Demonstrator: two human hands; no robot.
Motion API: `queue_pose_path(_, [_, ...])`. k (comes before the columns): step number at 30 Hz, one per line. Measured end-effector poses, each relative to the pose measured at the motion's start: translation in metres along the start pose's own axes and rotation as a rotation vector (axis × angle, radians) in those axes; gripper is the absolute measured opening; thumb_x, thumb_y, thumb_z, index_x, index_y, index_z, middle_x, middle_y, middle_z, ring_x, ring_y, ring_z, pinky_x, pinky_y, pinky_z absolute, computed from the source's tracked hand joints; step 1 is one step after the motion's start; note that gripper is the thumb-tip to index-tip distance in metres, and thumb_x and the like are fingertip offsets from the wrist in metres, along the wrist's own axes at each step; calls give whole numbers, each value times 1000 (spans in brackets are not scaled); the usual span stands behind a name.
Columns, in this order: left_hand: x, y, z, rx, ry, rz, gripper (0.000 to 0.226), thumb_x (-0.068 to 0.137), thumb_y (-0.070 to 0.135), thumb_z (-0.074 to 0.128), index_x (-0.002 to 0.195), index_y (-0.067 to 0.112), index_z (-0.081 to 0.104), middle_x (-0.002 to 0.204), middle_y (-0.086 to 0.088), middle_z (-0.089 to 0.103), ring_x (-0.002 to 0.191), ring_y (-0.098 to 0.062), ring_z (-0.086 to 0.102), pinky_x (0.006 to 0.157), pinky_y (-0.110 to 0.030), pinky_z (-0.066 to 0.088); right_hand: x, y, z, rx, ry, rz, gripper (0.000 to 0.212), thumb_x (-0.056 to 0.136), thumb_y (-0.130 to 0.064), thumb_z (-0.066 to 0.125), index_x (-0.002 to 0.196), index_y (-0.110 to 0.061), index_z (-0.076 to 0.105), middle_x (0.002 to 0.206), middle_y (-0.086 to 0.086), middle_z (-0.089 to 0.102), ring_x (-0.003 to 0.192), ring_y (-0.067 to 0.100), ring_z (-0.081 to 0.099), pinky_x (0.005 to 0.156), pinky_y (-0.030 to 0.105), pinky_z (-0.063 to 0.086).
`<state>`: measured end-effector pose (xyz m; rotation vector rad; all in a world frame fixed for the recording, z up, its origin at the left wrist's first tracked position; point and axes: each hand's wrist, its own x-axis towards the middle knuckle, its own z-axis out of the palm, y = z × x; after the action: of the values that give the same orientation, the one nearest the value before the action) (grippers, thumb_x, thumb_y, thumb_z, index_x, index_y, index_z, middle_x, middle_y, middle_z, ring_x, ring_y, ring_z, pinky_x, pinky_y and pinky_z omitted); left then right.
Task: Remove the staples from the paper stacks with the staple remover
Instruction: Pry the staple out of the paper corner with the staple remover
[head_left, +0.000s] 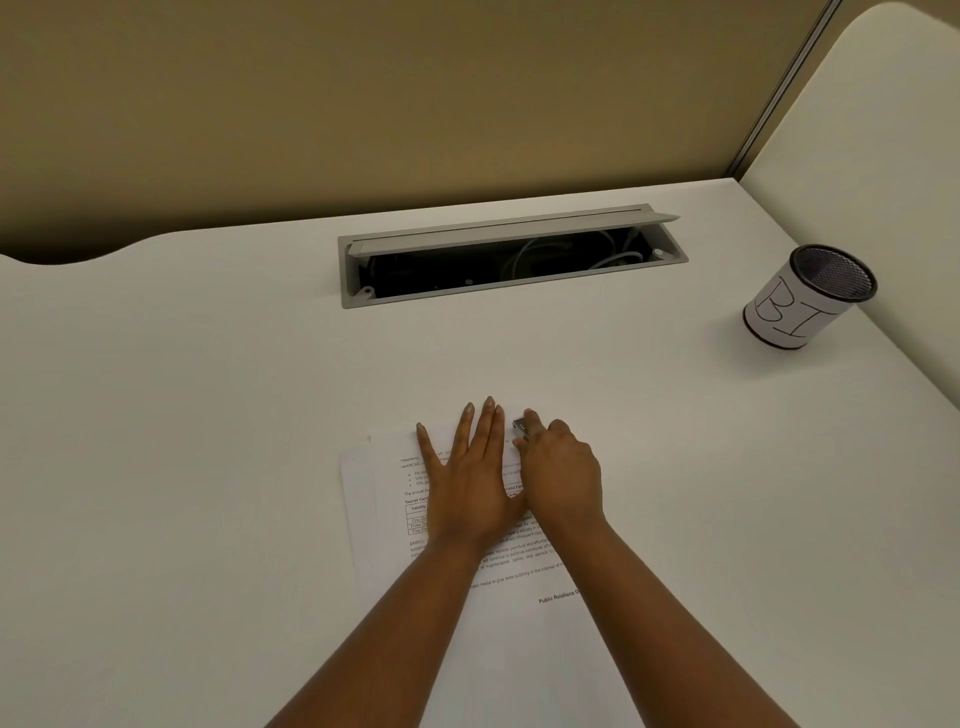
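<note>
A stack of printed white paper (524, 577) lies on the white desk in front of me, with a second sheet (356, 499) sticking out at its left. My left hand (470, 480) presses flat on the top of the stack, fingers spread. My right hand (558, 473) is closed around a small metal staple remover (521, 430), whose jaws sit at the paper's far right corner, just right of my left fingertips. The staple itself is hidden by the tool and my fingers.
A grey cable tray (511, 254) with its lid raised is set into the desk (208, 389) behind the paper. A black mesh cup (810, 296) wrapped in a hand-lettered paper label stands at the far right. A tan partition wall runs along the back.
</note>
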<state>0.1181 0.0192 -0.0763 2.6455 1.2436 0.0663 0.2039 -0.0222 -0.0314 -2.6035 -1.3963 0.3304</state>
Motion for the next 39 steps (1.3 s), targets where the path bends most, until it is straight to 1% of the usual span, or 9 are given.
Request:
queue_pose_path(4, [0,0,1,20,-5,12,91,79,73,24,143,23,-16,156,4,-15,132,-14,-31,101,-56,-28,-5,-6,1,-34,-21,-18,48,97,-19,31,142,-11,18,127,14,48,102,29,59,79,33,50])
queue_pose_path(6, [-1,-1,0,18,-4,18,90,80,73,25,143,22,-16,156,4,-15,132,-14,-31,101,-57,-28,-4,-6,2,-39,-16,-15,47,97,-19,32,142,-13,20,125,14,50,101,29,60,78,33,49])
queue_pose_path(13, [-2,0,-1,-19,-3,14,93,76,77,18,145,22,-10,156,5,-11,132,-12,-29,100,-55,-30,7,0,-1,169,-1,110,31,95,-29,39,118,-15,54,108,10,67,96,24,63,71,25,42])
queue_pose_path(20, [-4,0,-3,-3,-22,14,110,54,83,-20,144,21,-12,156,5,-14,135,-12,-27,103,-58,-25,5,3,-5,350,17,183,35,93,-32,45,122,-17,55,120,9,64,107,25,60,90,31,45])
queue_pose_path(24, [-4,1,-4,4,-33,6,110,52,81,-25,144,21,-14,156,4,-15,141,-14,-21,103,-59,-24,4,5,-5,399,38,195,35,93,-32,44,122,-17,57,119,10,64,107,25,60,91,32,45])
queue_pose_path(29, [-5,1,-4,11,-27,8,106,57,81,-19,143,21,-15,156,4,-15,136,-13,-27,103,-59,-24,6,5,-2,455,57,232,35,93,-33,44,123,-18,55,121,9,63,109,24,59,91,31,44])
queue_pose_path(33, [-5,0,-1,-18,-6,1,93,72,80,1,143,23,-15,156,5,-14,142,-14,-18,102,-57,-27,9,11,-3,537,30,240,37,92,-34,47,123,-18,55,120,10,65,109,25,59,95,34,44])
queue_pose_path(36, [-4,0,0,-44,11,4,85,73,78,5,142,32,-15,156,5,-12,142,-15,-17,104,-58,-26,5,15,-1,628,20,245,39,90,-37,49,124,-18,54,115,11,67,104,25,63,96,36,48])
queue_pose_path(39, [-5,0,2,-49,14,21,74,75,77,9,135,42,-19,156,5,-14,139,-14,-23,104,-59,-24,3,17,0,621,35,205,39,90,-36,50,125,-18,54,121,9,64,105,24,63,96,35,48])
